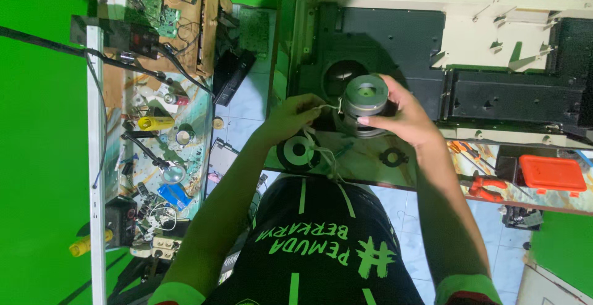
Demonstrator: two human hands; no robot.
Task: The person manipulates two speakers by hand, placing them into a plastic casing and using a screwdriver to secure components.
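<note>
Bright green walls (37,156) on the left, top and lower right. Floor is pale blue-white square tile (247,104), visible between the furniture. Left: long glass-topped side bench (194,104) with a white metal edge rail (94,156), its top cluttered. At its far end, a brown wooden shelf unit (210,21). Centre-right: glass-topped workbench (364,163), its front edge running left to right. Light is even, with soft shadows.
</note>
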